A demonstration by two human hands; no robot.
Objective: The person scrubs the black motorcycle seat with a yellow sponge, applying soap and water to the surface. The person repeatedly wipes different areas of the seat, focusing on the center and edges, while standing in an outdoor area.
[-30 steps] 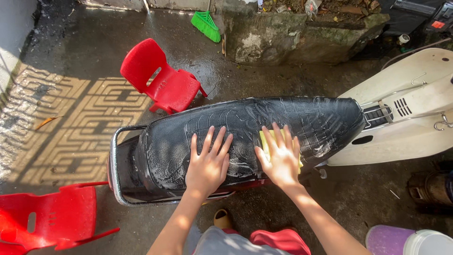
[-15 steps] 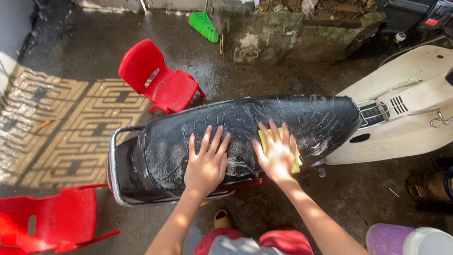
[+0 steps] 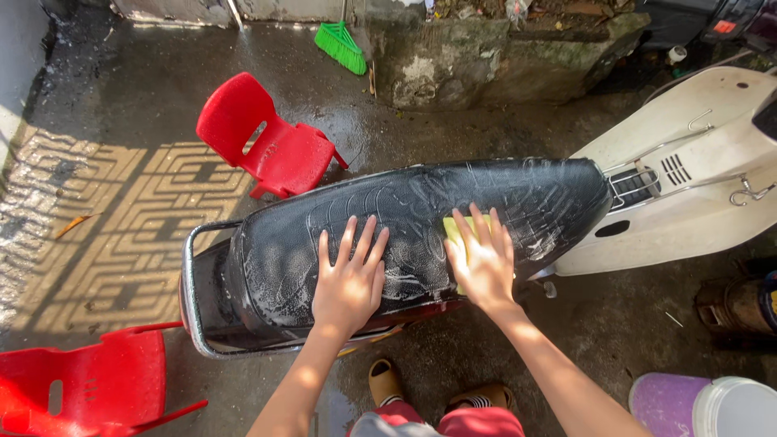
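A black scooter seat, streaked with soap suds, lies across the middle of the view. My left hand rests flat on it with fingers spread, holding nothing. My right hand presses flat on a yellow sponge against the near side of the seat; only the sponge's upper left edge shows past my fingers. A chrome rear rack wraps the seat's left end. The white scooter body runs off to the right.
A small red plastic chair stands behind the seat and another red chair lies at the lower left. A green broom leans at the back wall. A purple bucket with a white container sits at lower right. The concrete floor is wet.
My right hand with the sponge has slid slightly right and up along the seat. My left hand has barely moved. My feet in sandals now show below.
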